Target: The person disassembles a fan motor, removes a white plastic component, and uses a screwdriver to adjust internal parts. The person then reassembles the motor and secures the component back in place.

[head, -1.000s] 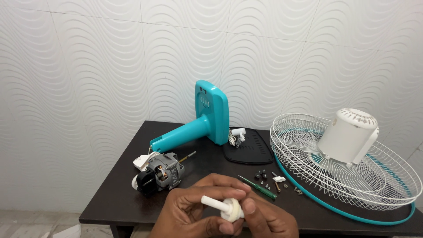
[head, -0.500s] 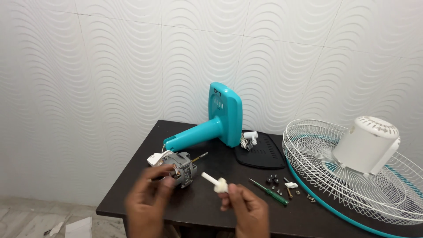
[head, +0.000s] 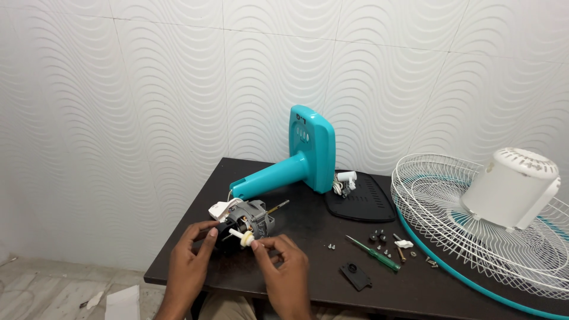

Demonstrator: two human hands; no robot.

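Item 1: white plastic shaft w/ gear end (head: 242, 236); pinched in my right hand (head: 283, 268) btwn thumb and forefinger, fingers narrow around the gear end; its long axis runs up-left toward the motor, stem tip just at or touching the motor's near face, can't tell which from this angle.

Item 2: fan motor (head: 249, 218), metal, copper windings showing, lying on its side on the dark table (head: 308, 228), output spindle pointing right and away; sits just beyond and btwn both hands.

Item 3: my left hand (head: 191, 261); fingers curled and part-open, fingertips at the motor's left side, prob. steadying it; nearer the motor body than the right.

Item 4: teal fan stand w/ control head (head: 296, 160), lying behind the motor.

Item 5: black base plate (head: 364, 201), right of the stand.

Item 6: green-handled screwdriver (head: 373, 253), loose screws (head: 379, 238), small black bracket (head: 355, 275); all right of my right hand.

Item 7: white wire grille (head: 474, 237) w/ white motor cover (head: 512, 186) on it, far right.
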